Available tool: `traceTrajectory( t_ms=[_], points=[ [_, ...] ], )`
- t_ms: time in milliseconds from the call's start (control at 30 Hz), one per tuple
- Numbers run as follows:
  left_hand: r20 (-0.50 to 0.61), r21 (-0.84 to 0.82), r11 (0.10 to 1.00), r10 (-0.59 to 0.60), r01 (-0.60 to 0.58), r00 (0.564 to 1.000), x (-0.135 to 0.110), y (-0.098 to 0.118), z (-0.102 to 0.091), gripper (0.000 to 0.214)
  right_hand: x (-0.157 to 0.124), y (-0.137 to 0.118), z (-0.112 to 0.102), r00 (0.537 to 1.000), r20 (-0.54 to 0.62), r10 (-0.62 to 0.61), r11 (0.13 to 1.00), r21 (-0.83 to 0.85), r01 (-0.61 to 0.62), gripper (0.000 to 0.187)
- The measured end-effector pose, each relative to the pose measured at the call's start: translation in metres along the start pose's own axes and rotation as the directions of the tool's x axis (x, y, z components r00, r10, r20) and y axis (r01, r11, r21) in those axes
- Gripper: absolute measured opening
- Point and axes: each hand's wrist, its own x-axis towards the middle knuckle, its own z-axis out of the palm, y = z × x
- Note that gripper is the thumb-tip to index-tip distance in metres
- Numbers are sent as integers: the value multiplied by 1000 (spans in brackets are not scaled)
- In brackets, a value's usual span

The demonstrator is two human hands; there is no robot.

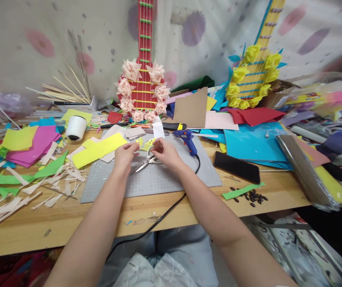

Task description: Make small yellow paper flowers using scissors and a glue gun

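Observation:
Both my hands meet over a grey cutting mat (159, 179). My left hand (125, 154) and my right hand (165, 152) are closed in pinches on a small yellow paper piece (147, 144) held between them. A pair of scissors (147, 162) lies on the mat just under my hands. A blue glue gun (187, 139) rests on the mat to the right of my right hand, its black cord running off the table's front edge.
Two paper guitars lean on the wall, one red with pink flowers (143, 93), one with yellow flowers (253, 77). Coloured paper sheets, a white tape roll (75, 127), wooden sticks (66, 93), a black phone (236, 166), dark seeds (253, 197) and paper scraps cover the wooden table (69, 223).

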Motion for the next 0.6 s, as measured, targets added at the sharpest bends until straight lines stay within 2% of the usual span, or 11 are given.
traceTrajectory(
  t_ms=[67,167,300,600],
  points=[
    [-54,-45,999,-3,1,999,4,2,-4,22,-4,-2,-9,982,152,-116,960,-235,150,22],
    [-109,-123,992,-23,9,994,9,6,-10,21,-8,-6,-17,937,287,-200,851,-423,312,24],
    [-162,-221,975,-59,22,985,12,13,-14,19,-8,-10,-17,928,328,-178,785,-522,335,31],
    [-231,-335,941,-31,-49,973,18,20,-26,17,-2,-21,-16,889,438,-134,563,-704,432,20]
  ],
)
